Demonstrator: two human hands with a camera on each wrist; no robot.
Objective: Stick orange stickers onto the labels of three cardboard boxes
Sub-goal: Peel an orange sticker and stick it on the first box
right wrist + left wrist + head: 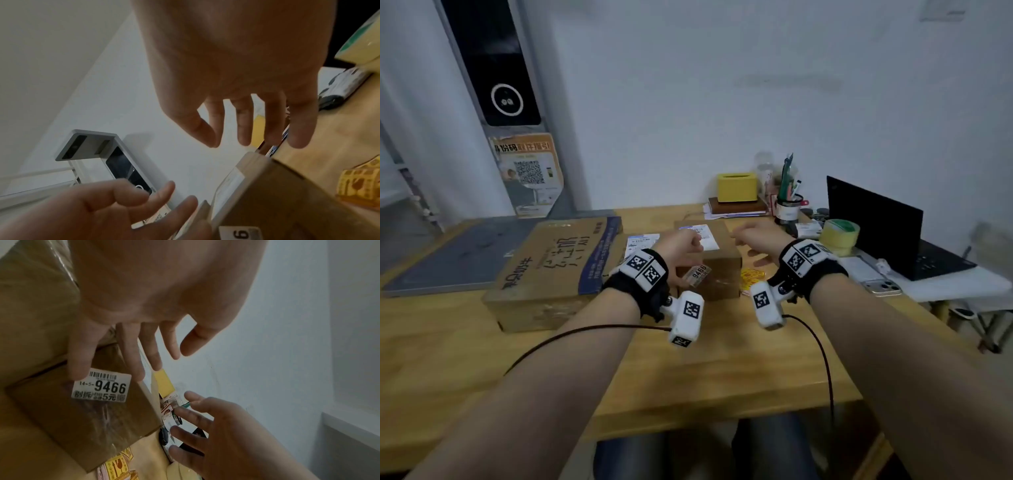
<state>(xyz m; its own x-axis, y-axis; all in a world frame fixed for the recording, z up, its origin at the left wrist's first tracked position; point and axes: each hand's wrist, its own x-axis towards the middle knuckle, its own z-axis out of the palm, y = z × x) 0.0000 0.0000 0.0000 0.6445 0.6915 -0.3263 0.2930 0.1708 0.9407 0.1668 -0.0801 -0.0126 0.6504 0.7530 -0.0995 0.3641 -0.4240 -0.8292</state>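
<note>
1. My left hand (pixel 681 244) and right hand (pixel 755 240) reach to the two sides of the small box (pixel 709 263). I think I want to grab and turn it.
2. Both hands have fingers spread loose. They hold nothing.
3. The white label (pixel 702 236) sits on top of the small box, under my hands.
4. The orange stickers (pixel 751 279) lie on the table (pixel 688 370), just right of the small box.
5. The big flat box (pixel 554 270) lies left of the small box. Both boxes are taped closed, so I cannot see inside.
</note>
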